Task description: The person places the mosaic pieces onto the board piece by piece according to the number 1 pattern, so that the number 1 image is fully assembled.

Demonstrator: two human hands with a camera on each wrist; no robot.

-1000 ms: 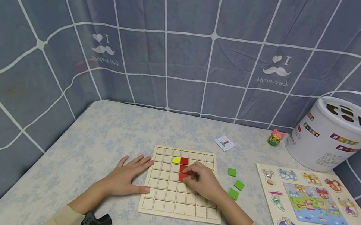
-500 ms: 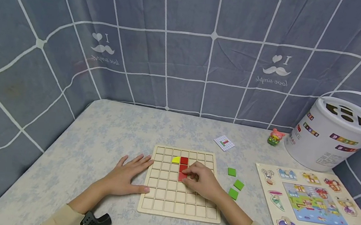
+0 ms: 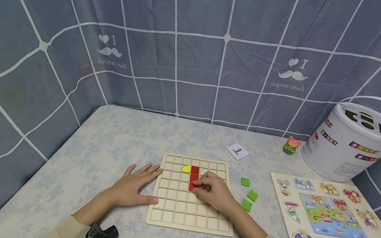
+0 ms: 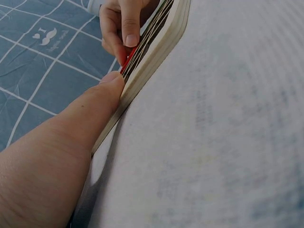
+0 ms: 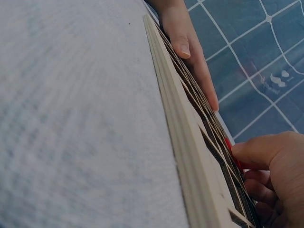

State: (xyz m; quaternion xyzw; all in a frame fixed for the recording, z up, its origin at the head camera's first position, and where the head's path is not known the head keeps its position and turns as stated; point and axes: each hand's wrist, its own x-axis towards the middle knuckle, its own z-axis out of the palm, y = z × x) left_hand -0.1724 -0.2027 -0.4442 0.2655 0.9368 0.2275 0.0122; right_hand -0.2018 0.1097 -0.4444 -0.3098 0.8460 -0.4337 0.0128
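Pinching the red tile (image 3: 192, 186) on the flat grid board (image 3: 179, 213), right hand (image 3: 215, 193); left hand (image 3: 133, 187) lies relaxed.

A white plastic bucket with shape holes (image 3: 353, 143) is seen at the tabletop's far right corner, a small pink-and-green toy figure (image 3: 291, 145) just beside it. A colourful wooden peg puzzle (image 3: 333, 218) lies along the right edge, a small printed card (image 3: 237, 151) farther in.

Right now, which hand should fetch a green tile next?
Probably the right hand: the green tiles lie just beside it, right of the grid board. The left hand rests flat against the board's far left edge.
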